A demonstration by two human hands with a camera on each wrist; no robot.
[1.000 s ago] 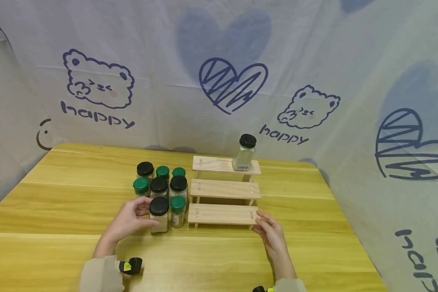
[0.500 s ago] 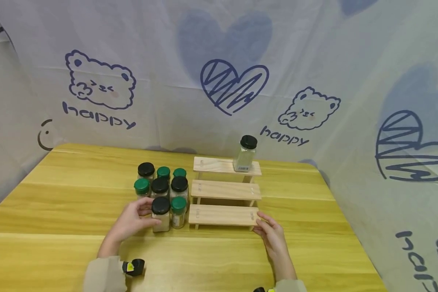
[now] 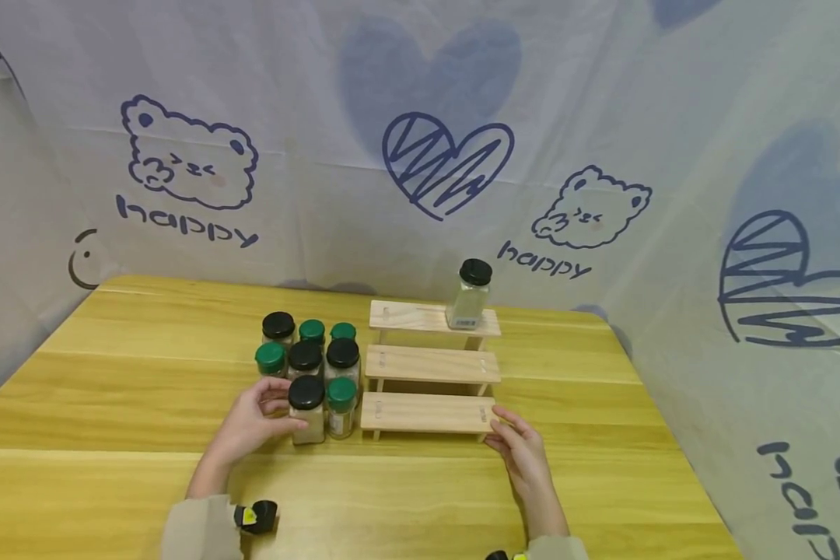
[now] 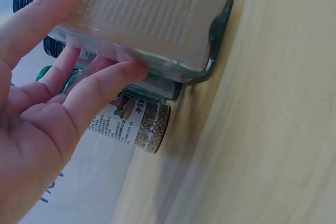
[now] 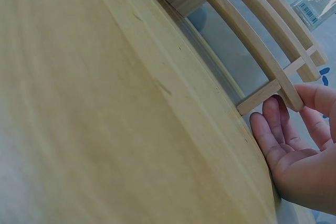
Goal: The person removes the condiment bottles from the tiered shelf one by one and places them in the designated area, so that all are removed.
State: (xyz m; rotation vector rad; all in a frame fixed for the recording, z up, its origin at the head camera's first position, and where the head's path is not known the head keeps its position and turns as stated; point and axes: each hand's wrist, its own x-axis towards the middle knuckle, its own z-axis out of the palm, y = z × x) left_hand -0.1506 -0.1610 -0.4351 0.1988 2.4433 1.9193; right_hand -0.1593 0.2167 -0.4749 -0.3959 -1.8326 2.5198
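My left hand (image 3: pixel 255 420) grips a square glass spice jar (image 3: pixel 308 416) with a black lid, at the front left of the jar group. In the left wrist view the thumb lies along one side of this jar (image 4: pixel 142 19) and the fingers against another; pale powder fills it. At the right end of the front wooden shelf (image 3: pixel 427 412), my right hand (image 3: pixel 521 443) holds the board's corner. The right wrist view has some fingers under the board (image 5: pixel 247 40) beside its leg, with others at its end.
Behind stand the middle shelf (image 3: pixel 430 364) and back shelf (image 3: pixel 413 315). A black-lidded jar (image 3: pixel 469 299) stands on the back shelf's right part. Several green-lidded jars (image 3: pixel 341 412) and black-lidded jars (image 3: pixel 342 358) crowd left of the shelves. A printed cloth (image 3: pixel 322 155) hangs behind the table.
The left hand and its jar have shifted very slightly right toward the neighbouring green-lidded jar. The right hand and the shelves have stayed in place.
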